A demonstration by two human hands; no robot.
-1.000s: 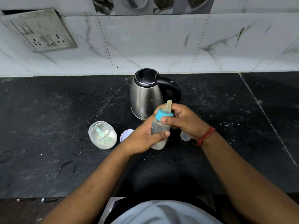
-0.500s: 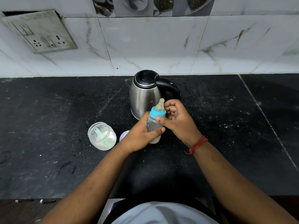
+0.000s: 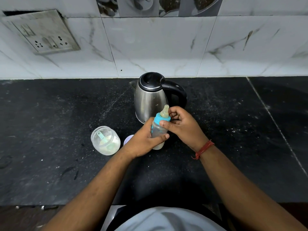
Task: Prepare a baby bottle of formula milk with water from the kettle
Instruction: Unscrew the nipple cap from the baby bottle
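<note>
Blue collar (image 3: 162, 119) is being screwed onto the bottle (image 3: 158, 133): left hand (image 3: 145, 144) grips the body, right hand (image 3: 181, 126) pinches the collar; next, probably shaking

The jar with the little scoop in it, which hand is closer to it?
Left. The left hand grips the baby bottle just right of the jar, not touching it. The right hand is on the bottle's far side, at the blue collar.
</note>
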